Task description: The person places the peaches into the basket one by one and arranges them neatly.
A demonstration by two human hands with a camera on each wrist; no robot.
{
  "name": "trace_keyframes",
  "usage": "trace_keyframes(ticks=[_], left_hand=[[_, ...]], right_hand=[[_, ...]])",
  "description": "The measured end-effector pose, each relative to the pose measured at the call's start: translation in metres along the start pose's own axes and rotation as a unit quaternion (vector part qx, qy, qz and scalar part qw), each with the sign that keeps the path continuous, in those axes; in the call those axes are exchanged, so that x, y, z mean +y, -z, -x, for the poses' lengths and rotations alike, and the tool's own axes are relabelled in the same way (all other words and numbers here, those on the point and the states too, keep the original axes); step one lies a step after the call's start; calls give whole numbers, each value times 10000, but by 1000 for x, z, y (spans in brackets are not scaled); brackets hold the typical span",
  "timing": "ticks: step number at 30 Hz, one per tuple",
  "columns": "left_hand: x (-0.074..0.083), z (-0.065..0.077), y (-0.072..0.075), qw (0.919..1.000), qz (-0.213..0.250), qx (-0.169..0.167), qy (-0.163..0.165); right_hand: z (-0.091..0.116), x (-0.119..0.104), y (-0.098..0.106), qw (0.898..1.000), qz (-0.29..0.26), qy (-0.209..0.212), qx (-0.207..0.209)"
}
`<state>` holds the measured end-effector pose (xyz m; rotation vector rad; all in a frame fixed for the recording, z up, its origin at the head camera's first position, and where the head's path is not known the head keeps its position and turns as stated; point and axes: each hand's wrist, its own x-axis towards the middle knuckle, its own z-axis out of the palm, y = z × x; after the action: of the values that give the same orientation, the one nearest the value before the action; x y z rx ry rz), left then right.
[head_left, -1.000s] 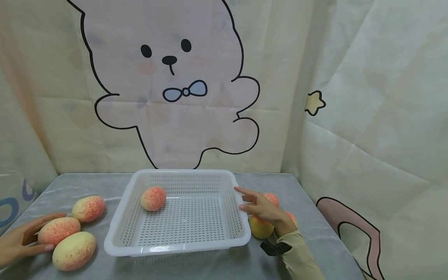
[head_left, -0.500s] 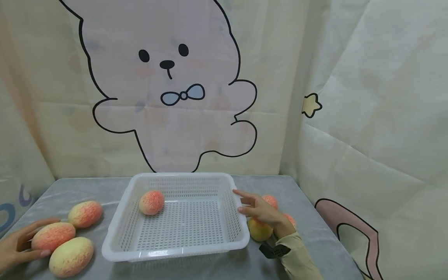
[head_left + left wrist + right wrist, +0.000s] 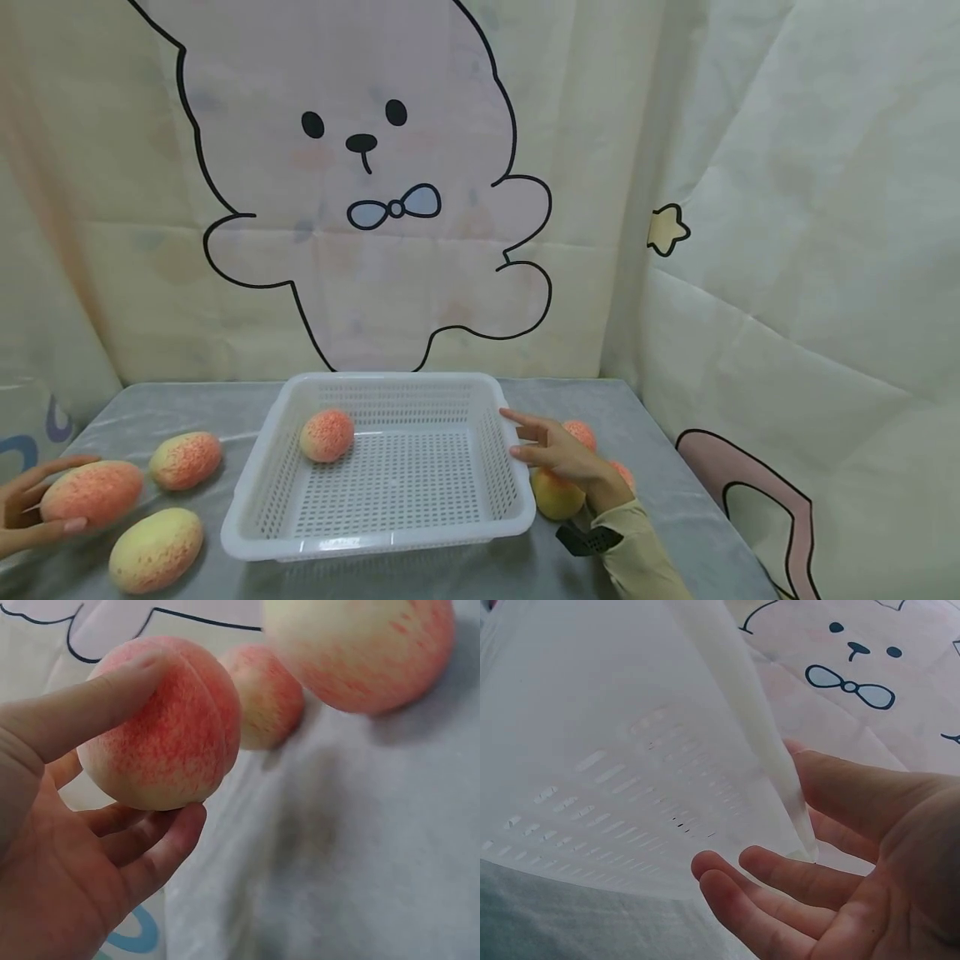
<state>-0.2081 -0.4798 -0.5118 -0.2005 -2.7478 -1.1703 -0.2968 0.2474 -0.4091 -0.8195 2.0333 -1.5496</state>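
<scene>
At the left edge of the head view my left hand grips a pink-red peach. In the left wrist view the thumb lies on one side of that peach and the fingers curl beneath it. Two more peaches lie beside it, one mottled red, one mostly yellow. A white perforated plastic basket stands mid-table with one peach inside. My right hand holds the basket's right rim; in the right wrist view the thumb is at the rim and several fingers are by the outer wall.
Several peaches, one of them yellow, lie right of the basket, partly hidden behind my right hand and wrist. Grey cloth covers the table. Printed fabric curtains enclose its back and sides.
My left hand has drawn the pink-red peach leftward, away from the two peaches it lay against. My right hand stays at the basket rim. The head view has shifted slightly.
</scene>
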Motion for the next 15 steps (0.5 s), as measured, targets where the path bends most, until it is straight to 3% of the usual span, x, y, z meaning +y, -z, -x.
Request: trace_keyframes(ticks=[3, 6, 10, 15], left_hand=[[8, 1, 2, 9993, 174, 163, -279], [23, -1, 4, 9990, 293, 187, -275], [54, -5, 7, 9990, 312, 251, -211], [94, -8, 8, 9972, 449, 293, -522]], right_hand=[[-1, 0, 0, 10000, 20, -20, 9], [0, -1, -1, 9999, 83, -113, 72], [0, -2, -1, 9996, 108, -210, 134], [0, 0, -2, 9998, 40, -119, 122]])
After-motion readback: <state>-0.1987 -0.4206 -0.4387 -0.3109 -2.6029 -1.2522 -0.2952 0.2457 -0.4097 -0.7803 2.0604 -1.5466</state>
